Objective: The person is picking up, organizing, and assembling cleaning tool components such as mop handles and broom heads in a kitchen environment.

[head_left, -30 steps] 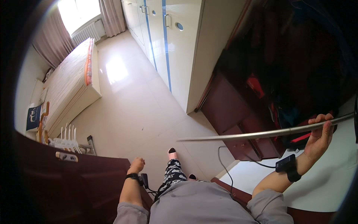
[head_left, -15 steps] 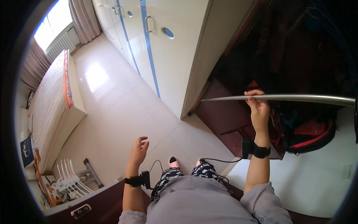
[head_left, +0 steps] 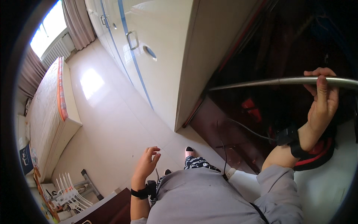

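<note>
Against the half-second-old view, my right hand [head_left: 323, 91] sits much farther right along the metal pole [head_left: 261, 83], where it was nearer the pole's left end. The red-trimmed black backpack [head_left: 323, 152], plain to see then, is now partly covered by my right forearm. The cream cabinet [head_left: 156, 30] looms larger. My left hand [head_left: 146, 164] still hangs over the floor [head_left: 119, 130], holding nothing I can see; its fingers are loosely curled, the thumb apart from them.

The right thumb lies across the pole's near side and the fingers hook round the far side, closing on it. The pole runs crosswise in front of the dark recess, smooth, silvery and slim, its curve likely owed to the lens. The cabinet is glossy, with blue stripes and looped metal handles; the floor is pale, shiny tile. White plastic hangers [head_left: 71, 194] fan out at lower left, beyond a dark red door [head_left: 112, 209].

The pole's right end runs out of my view, and I cannot tell whether its left tip touches anything. The recess is too dark for me to make out most of its contents.
</note>
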Demonstrator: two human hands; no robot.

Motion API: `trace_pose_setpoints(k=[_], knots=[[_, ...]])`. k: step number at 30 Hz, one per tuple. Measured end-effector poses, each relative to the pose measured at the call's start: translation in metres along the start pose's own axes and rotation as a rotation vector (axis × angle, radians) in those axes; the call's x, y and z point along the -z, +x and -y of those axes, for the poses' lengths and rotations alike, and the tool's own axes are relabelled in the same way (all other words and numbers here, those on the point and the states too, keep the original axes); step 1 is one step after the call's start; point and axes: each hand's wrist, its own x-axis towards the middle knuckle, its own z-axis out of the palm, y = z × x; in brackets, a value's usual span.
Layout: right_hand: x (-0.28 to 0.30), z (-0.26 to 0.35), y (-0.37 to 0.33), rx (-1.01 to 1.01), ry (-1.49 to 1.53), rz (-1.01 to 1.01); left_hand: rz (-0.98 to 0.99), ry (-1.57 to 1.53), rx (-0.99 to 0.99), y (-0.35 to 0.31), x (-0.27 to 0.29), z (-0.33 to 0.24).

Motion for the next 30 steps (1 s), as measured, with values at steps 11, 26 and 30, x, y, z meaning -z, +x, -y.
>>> trace_pose_setpoints(k=[11, 26, 30], knots=[[-0.046, -0.091, 0.041, -0.072, 0.122, 0.203, 0.036, 0.032, -0.036, 0.063, -0.028, -0.043], [-0.099, -0.225, 0.081, -0.328, -0.032, 0.476, 0.028, -0.008, 0.140, 0.068, -0.036, -0.059], [-0.080, -0.190, 0.097, -0.356, 0.094, 0.405, 0.032, 0.014, 0.171, 0.070, -0.037, -0.061]])
